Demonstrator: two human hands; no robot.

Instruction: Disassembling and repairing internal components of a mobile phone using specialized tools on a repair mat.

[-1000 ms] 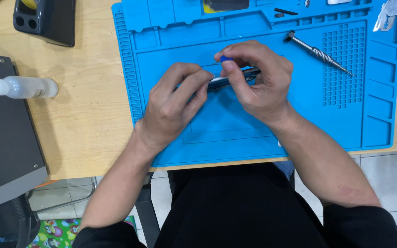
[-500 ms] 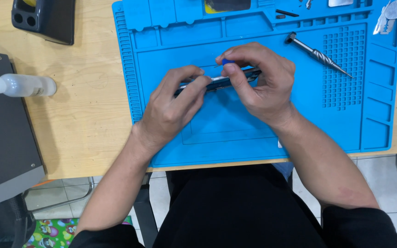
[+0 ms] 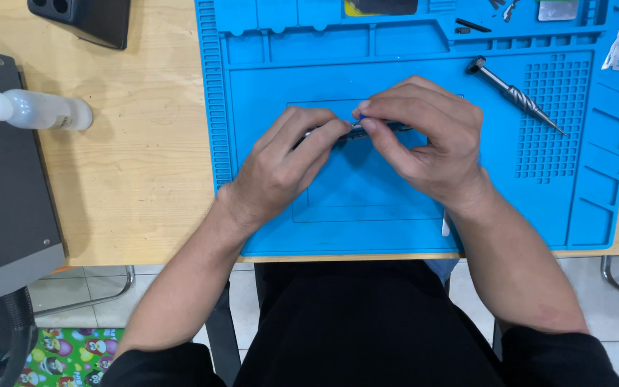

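Note:
My left hand (image 3: pixel 284 166) and my right hand (image 3: pixel 424 136) meet over the middle of a blue silicone work mat (image 3: pixel 395 215). Between their fingertips they hold a thin dark flat device (image 3: pixel 367 129) edge-on, mostly hidden by the fingers. My right thumb and forefinger also pinch a small blue piece (image 3: pixel 359 115) against the device's top edge. Both hands hover just above the mat.
A metal screwdriver (image 3: pixel 514 93) lies on the mat at the upper right, with small parts in the mat's top trays. A clear squeeze bottle (image 3: pixel 34 109) lies on the wooden table at left, beside a dark grey slab (image 3: pixel 1 215). A black holder (image 3: pixel 84 18) stands at the top left.
Both hands stay on the device in the same grip; the view has shifted slightly, and the fingers have closed a little tighter over the device.

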